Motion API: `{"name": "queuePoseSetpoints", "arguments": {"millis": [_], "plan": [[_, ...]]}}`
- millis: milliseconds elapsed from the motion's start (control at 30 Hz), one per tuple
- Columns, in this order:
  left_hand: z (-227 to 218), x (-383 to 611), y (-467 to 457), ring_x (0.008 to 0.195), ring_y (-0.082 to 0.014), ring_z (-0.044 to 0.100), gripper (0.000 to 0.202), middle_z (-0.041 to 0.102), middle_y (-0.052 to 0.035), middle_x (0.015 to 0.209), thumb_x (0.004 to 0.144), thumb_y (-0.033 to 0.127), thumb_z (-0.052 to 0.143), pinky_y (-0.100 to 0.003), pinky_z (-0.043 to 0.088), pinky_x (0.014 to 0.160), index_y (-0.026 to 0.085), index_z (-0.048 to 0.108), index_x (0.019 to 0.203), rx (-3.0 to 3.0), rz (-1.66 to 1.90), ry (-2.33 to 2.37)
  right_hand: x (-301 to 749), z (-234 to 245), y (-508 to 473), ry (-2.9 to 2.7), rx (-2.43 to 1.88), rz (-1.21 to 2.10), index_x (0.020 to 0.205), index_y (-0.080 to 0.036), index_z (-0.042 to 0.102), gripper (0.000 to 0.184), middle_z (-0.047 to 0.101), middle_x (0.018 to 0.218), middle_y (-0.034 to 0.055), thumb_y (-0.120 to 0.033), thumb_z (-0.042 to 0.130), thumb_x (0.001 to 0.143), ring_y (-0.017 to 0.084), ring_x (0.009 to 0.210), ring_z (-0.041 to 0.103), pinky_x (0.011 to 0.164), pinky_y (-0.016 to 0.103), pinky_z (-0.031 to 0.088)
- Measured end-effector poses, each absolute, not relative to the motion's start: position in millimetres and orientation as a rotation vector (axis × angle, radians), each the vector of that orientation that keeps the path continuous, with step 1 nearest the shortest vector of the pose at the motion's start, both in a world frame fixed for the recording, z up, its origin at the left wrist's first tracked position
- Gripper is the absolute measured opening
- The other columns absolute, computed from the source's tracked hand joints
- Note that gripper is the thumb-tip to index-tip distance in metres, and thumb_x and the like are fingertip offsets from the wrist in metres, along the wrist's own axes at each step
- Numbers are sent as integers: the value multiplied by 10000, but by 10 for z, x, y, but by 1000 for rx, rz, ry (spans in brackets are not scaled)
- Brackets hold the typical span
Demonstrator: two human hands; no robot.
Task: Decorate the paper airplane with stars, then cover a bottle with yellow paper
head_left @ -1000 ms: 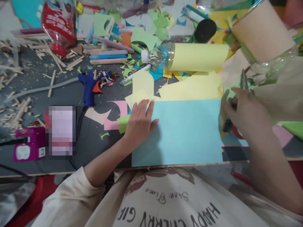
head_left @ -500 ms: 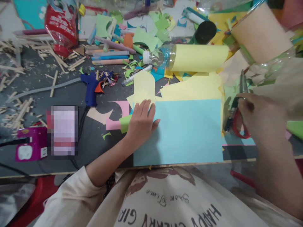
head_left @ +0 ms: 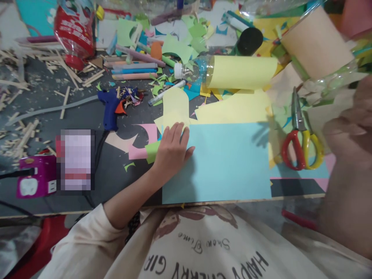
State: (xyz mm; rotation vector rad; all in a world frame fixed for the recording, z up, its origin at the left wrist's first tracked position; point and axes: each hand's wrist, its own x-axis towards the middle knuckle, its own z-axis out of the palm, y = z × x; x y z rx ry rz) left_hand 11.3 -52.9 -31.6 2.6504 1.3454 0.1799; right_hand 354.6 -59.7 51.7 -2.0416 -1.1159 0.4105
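My left hand (head_left: 172,151) lies flat with its fingers out, pressing the left side of a light blue sheet of paper (head_left: 229,162). Its fingertips reach the lower end of a pale yellow round-topped paper piece (head_left: 176,104), which pokes out beyond the sheet. At the right edge my right hand (head_left: 350,122) is raised and smeared by motion, so its fingers and anything in them cannot be made out. Nearest to it are scissors (head_left: 298,135) with one red and one yellow handle, lying on paper scraps.
A clear bottle wrapped in yellow paper (head_left: 244,71) lies behind the sheet. To the left are a blue glue gun (head_left: 110,108), a purple box (head_left: 36,176) and wooden sticks (head_left: 27,137). A red-labelled bottle (head_left: 75,29) and a peach-wrapped bottle (head_left: 318,44) lie farther back.
My right hand has moved right, away from the scissors, uncovering them. The black pen at its fingers beside the scissors no longer shows there. My left hand stays on the paper.
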Motion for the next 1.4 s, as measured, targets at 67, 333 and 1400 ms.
{"name": "queuePoseSetpoints", "arguments": {"millis": [67,333,1400], "plan": [[-302,114,-528,1432,-381,496,526,535,-279,1495,1024,347,424,-582,420,1186,18,505,1426,2663,162,1339,3259,609,-543,-908,-1871,825,1018,-378,746,598,712,1302,68,-131,205,959,42,424,198,483,322,184],[-293,121,-525,1433,-381,491,521,540,-273,1489,1016,338,441,-557,397,1197,15,516,1419,2618,196,1345,2044,-61,-259,-1179,-1247,1471,969,-258,587,569,706,806,10,-800,573,797,138,622,648,557,281,494],[-333,51,-531,1436,-373,483,459,541,-206,1509,1035,294,419,-578,392,1191,127,478,1459,2675,245,1281,2039,-252,-136,-1544,-1371,1230,683,-206,586,68,557,662,-30,-222,618,742,110,617,456,597,280,381]]}}
